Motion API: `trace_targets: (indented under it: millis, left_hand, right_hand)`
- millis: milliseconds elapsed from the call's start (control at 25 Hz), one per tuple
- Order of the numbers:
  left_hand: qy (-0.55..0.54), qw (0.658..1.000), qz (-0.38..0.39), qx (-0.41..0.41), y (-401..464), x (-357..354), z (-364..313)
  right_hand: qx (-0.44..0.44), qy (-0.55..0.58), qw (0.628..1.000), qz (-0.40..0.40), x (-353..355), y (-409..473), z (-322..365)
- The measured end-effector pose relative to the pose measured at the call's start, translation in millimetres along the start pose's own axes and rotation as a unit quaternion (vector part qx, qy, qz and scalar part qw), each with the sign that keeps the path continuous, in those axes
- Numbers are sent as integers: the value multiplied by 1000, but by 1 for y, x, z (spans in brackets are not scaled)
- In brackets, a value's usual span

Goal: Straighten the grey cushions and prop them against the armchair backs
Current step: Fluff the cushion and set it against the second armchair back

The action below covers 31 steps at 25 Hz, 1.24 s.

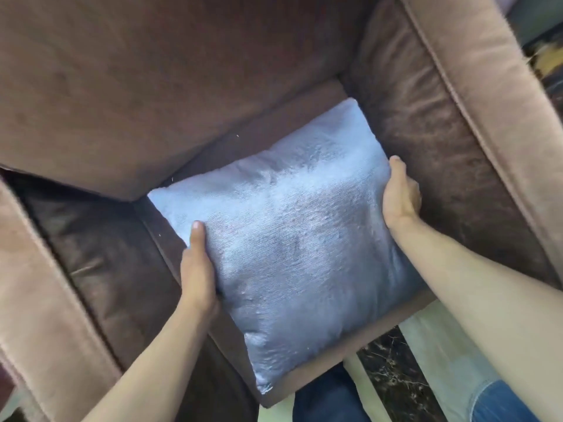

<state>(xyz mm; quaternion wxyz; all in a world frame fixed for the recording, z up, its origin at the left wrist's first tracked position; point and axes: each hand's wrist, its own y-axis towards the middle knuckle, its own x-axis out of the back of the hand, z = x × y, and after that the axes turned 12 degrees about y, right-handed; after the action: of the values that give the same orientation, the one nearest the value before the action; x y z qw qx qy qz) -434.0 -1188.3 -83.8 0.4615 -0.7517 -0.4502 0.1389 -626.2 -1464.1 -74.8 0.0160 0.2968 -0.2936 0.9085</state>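
Head view looks down on a grey cushion (pixel 292 239) held over the brown armchair (pixel 128 95) seat. The left hand (pixel 196 266) clasps one edge, the right hand (pixel 399 196) the opposite, so it stays square. Its far corner nears the backrest, seemingly for propping there.

A shiny grey cushion (pixel 292 239) lies over the seat of a brown velvet armchair (pixel 152 86), its far corner near the backrest. The left hand (pixel 198 269) grips its left edge, thumb on top; the right hand (pixel 399 193) clasps the right edge beside the armrest (pixel 457 117). Blue jeans (pixel 499 403) show below.
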Motion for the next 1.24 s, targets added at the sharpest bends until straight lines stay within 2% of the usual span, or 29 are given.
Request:
trace_targets:
  millis: [120, 240, 360, 440, 480, 520, 560, 600, 640, 720, 800, 920, 1040, 1160, 1240]
  left_hand:
    - [-25, 995, 63, -78, -21, 32, -53]
    - [-11, 985, 74, -155, -34, 62, -103]
    - [12, 975, 84, -206, -40, 92, -136]
    - [18, 964, 80, -252, -45, 106, -153]
    - [20, 959, 74, -273, -46, 110, -160]
    - [28, 955, 63, -290, -47, 112, -166]
    - [45, 950, 49, -305, -49, 112, -170]
    - [64, 945, 32, -318, -51, 113, -173]
    - [77, 941, 18, -329, -52, 114, -174]
    - [95, 933, -6, -348, -52, 114, -178]
    - [117, 925, -18, -361, -52, 117, -183]
    - [154, 916, -50, -366, -43, 121, -182]
    - [112, 927, -55, -353, -25, 122, -168]
    - [80, 936, -50, -339, -22, 119, -162]
    - [72, 938, -53, -334, -25, 115, -167]
  right_hand:
    - [-3, 130, 991, 26, 10, -28, 52]
    - [-3, 324, 945, 45, 2, -47, 106]
    - [-17, 416, 906, 77, -9, -58, 151]
    - [33, 358, 932, 37, -18, -73, 170]
    - [110, 281, 953, -23, -23, -84, 178]
    - [232, 213, 947, -62, -29, -100, 185]
    - [375, 161, 911, -57, -41, -121, 192]
    - [495, 123, 860, -6, -57, -145, 199]
    - [576, 91, 810, 69, -77, -169, 204]
    - [673, 7, 715, 190, -116, -215, 203]
    - [728, -74, 647, 213, -146, -245, 194]
    - [760, -124, 619, 154, -146, -222, 199]
    - [737, -201, 641, 76, -107, -146, 221]
    - [724, -274, 631, 44, -65, -81, 247]
    - [691, -311, 653, -2, -54, -62, 263]
